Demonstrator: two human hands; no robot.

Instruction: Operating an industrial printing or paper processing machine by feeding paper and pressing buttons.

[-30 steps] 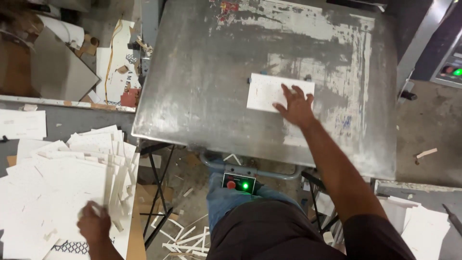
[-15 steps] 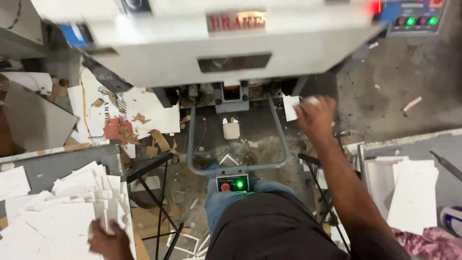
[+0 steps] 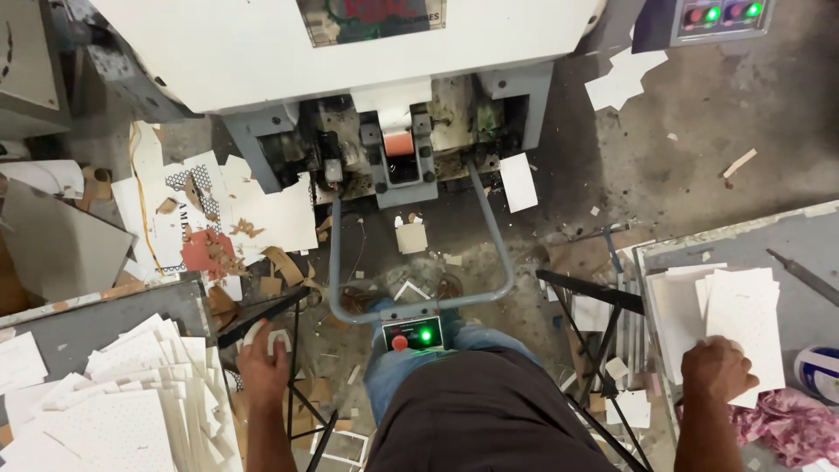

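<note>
The right hand [image 3: 718, 371] rests palm-down, fingers spread flat, on the stack of white cards [image 3: 743, 319] lying on the grey table [image 3: 813, 232] to the right. The left hand [image 3: 264, 360] grips, fingers curled, the edge of the fanned pile of white sheets [image 3: 105, 402] on the left. A hasty pull could likely spill these loose sheets onto the littered floor [image 3: 699, 114].

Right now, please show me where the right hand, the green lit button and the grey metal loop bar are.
right hand [image 3: 717, 370], head view, back of the hand.
green lit button [image 3: 426, 334], head view, its centre.
grey metal loop bar [image 3: 334, 253], head view, left straight side.
</note>
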